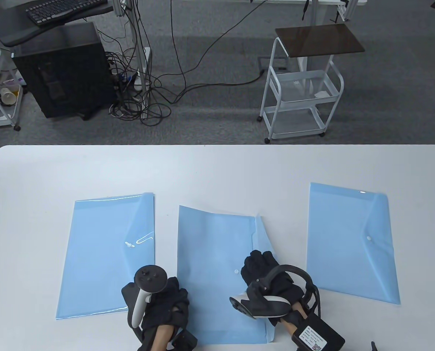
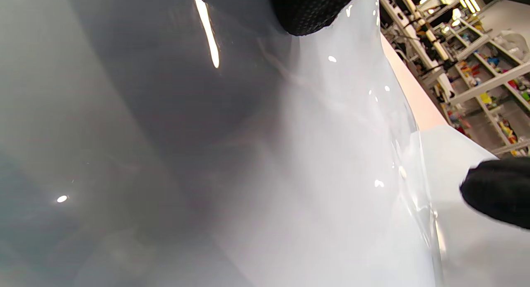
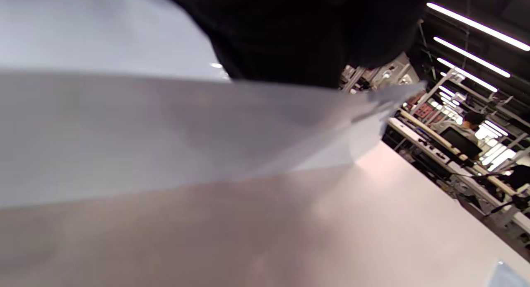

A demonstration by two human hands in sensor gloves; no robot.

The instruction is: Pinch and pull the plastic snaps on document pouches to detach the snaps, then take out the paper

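Three blue pouches on the white desk (image 1: pixel 217 164): the middle pouch (image 1: pixel 213 256) at the near edge, the left pouch (image 1: pixel 104 248) and right pouch (image 1: pixel 348 237) beside it, apart. Our left hand (image 1: pixel 159 299) rests on the middle pouch's near left corner; whether its fingers grip, we cannot tell. Our right hand (image 1: pixel 266 278) is on the flap (image 1: pixel 263 237), just right of the snap (image 1: pixel 236 271); grip hidden too.

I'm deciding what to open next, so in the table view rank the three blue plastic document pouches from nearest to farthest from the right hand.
1. Middle blue plastic pouch, under the right hand.
2. Right blue pouch, beside that hand, snap closed.
3. Left blue pouch, beyond the left hand.
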